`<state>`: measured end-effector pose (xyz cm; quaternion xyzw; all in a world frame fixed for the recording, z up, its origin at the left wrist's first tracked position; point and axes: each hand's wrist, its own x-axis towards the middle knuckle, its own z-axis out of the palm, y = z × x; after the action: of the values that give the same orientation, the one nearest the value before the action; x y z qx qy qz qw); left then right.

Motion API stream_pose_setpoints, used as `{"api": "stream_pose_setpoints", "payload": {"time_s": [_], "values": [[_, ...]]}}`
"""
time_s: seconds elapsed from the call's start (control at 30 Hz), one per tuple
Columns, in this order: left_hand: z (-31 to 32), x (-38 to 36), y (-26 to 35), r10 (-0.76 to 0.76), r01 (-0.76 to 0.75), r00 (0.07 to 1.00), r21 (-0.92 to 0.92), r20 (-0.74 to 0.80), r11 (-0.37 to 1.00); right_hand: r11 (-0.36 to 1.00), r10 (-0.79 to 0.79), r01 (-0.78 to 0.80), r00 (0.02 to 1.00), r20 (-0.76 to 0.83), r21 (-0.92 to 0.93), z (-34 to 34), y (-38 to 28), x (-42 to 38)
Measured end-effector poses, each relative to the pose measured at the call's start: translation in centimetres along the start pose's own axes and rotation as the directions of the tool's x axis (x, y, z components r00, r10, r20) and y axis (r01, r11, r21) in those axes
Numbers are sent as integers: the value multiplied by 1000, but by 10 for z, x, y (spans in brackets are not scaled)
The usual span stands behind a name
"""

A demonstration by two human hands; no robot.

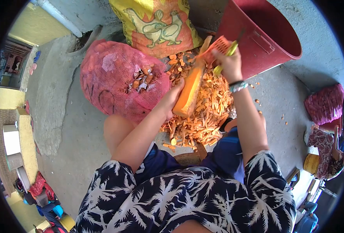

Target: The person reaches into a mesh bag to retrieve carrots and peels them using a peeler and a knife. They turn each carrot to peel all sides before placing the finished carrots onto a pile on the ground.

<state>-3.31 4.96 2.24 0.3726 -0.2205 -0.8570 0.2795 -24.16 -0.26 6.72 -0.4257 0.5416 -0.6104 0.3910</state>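
A long orange vegetable (pixel 189 91), partly peeled, is held at a tilt over a heap of orange peelings and pieces (pixel 209 120). My left hand (pixel 174 97) is wrapped round its lower left side. Near its upper end, my right hand (pixel 229 62) grips a tool with a yellow-green handle (pixel 231 49). An orange-red slotted piece (pixel 215 48) shows beside those fingers, blurred; whether it belongs to the same tool I cannot tell. A bracelet circles my right wrist.
A pink mesh sack (pixel 113 77) lies left of the heap. Behind stand a yellow and orange sack (pixel 156 27) and a red bin (pixel 253 39). A purple mesh sack (pixel 325 103) is at the far right, with another person (pixel 322 151) below it.
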Motion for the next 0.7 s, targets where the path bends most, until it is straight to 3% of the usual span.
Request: {"api": "stream_pose_setpoints", "payload": {"time_s": [0.03, 0.07, 0.1, 0.17, 0.2, 0.3, 0.33, 0.37, 0.43, 0.53, 0.67, 0.7], "values": [[0, -2, -2, -82, 82, 997, -61, -1, 995, 993, -91, 79, 985, -148, -85, -11, 20, 20], [-2, -4, -1, -55, 64, 993, -83, 108, 994, 956, -235, 178, 941, -243, -234, -15, 21, 29], [-3, -5, 1, -56, 64, 993, -79, 104, 995, 1000, -10, 17, 938, -346, 17, -22, 24, 29], [-1, -6, 11, 82, -54, 987, -190, 139, 980, 998, -15, 30, 963, -269, 50, -20, 23, 22], [0, -4, 15, 155, -148, 988, -174, 26, 974, 999, -10, 17, 982, -189, 36, -10, 9, 6], [-30, 18, 12, 226, -212, 974, -267, 21, 940, 995, 26, -28, 999, 31, 95, 22, -16, -53], [-26, 10, 15, 170, -117, 969, -270, 180, 956, 993, 35, -43, 997, 74, 111, 27, -18, -67], [-23, 11, 14, 169, -116, 969, -273, 179, 955, 990, 43, -57, 993, 114, 127, 29, -18, -77], [-14, 16, 11, 233, -229, 972, -237, -13, 944, 992, 54, -70, 988, 146, 109, 27, -15, -83], [-1, 7, 15, 192, -196, 981, -265, -40, 944, 997, -82, 80, 981, 178, 20, 29, -14, -83], [-2, 5, 11, 180, -169, 984, -245, 20, 955, 989, -72, 102, 966, 247, -109, 26, -17, -73], [-7, 3, 12, 142, -119, 981, -172, 132, 978, 996, -40, 59, 964, 263, -64, 26, -13, -66]]}}
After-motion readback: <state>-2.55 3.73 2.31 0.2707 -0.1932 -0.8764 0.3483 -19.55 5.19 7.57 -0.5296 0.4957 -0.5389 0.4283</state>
